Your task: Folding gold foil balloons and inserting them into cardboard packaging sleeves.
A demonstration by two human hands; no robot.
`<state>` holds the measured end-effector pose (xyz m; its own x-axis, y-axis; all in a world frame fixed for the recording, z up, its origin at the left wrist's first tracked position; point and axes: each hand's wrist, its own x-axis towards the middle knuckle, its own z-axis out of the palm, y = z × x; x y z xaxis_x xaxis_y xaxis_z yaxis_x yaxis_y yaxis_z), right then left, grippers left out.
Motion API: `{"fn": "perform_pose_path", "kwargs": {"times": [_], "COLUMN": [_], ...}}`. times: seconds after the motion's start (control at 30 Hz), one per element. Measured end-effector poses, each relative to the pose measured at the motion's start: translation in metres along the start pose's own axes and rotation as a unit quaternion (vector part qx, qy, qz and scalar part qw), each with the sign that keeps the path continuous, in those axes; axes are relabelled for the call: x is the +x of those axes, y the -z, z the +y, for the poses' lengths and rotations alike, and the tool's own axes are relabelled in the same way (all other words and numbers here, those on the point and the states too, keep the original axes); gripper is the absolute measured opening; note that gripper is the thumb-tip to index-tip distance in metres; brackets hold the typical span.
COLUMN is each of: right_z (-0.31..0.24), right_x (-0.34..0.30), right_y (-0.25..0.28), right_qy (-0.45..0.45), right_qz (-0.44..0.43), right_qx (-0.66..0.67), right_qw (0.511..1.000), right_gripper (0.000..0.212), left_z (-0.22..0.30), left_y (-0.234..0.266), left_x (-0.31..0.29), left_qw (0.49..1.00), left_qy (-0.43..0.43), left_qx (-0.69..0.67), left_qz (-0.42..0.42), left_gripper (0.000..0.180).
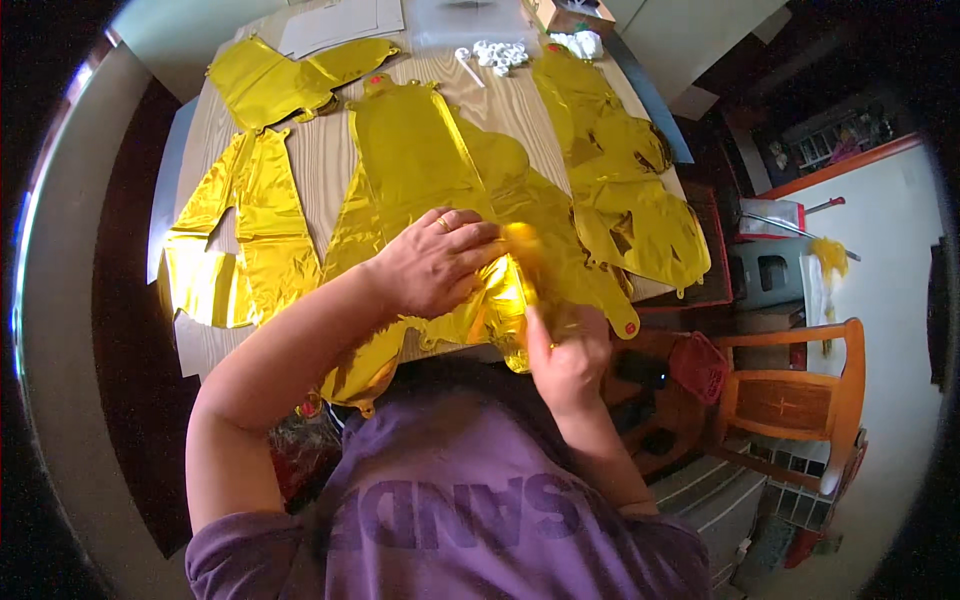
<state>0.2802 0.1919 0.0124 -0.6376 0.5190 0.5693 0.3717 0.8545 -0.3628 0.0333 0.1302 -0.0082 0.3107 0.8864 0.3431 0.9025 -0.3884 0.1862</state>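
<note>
Near the front edge of the table, both my hands work on a folded, shiny gold foil balloon (pixel 503 290). My left hand (pixel 432 262), a ring on one finger, reaches over from the left with its fingers closed on the upper part of the foil. Lower on the right, my right hand (pixel 572 368) grips the foil's edge with the thumb pointing up; its fingers are partly hidden and blurred. Beneath lies a large flat gold foil balloon (pixel 410 150), and part of the foil hangs over the edge towards my lap.
More flat foil balloons lie at the left (pixel 265 190), far left (pixel 262 85) and right (pixel 600 130) of the wooden table (pixel 325 165). White plastic pieces (pixel 500 55), pale sheets (pixel 345 25) and a cardboard box (pixel 575 15) sit at the back. A wooden chair (pixel 790 400) stands right.
</note>
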Motion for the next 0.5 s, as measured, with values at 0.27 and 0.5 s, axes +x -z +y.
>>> {"fn": "perform_pose_path", "kwargs": {"times": [0.27, 0.5], "right_z": [0.0, 0.061], "right_x": [0.004, 0.027], "right_y": [0.005, -0.002], "right_qy": [0.153, 0.076], "right_qz": [-0.129, -0.108], "right_qx": [0.162, 0.132], "right_qw": [0.966, 0.982], "right_gripper": [0.024, 0.028], "left_z": [-0.008, -0.012], "left_y": [-0.002, -0.003], "left_x": [-0.006, -0.008], "left_qw": [0.995, 0.996], "left_qy": [0.034, 0.007], "left_qx": [-0.091, -0.088], "left_qz": [0.009, 0.022], "left_gripper": [0.084, 0.08]}}
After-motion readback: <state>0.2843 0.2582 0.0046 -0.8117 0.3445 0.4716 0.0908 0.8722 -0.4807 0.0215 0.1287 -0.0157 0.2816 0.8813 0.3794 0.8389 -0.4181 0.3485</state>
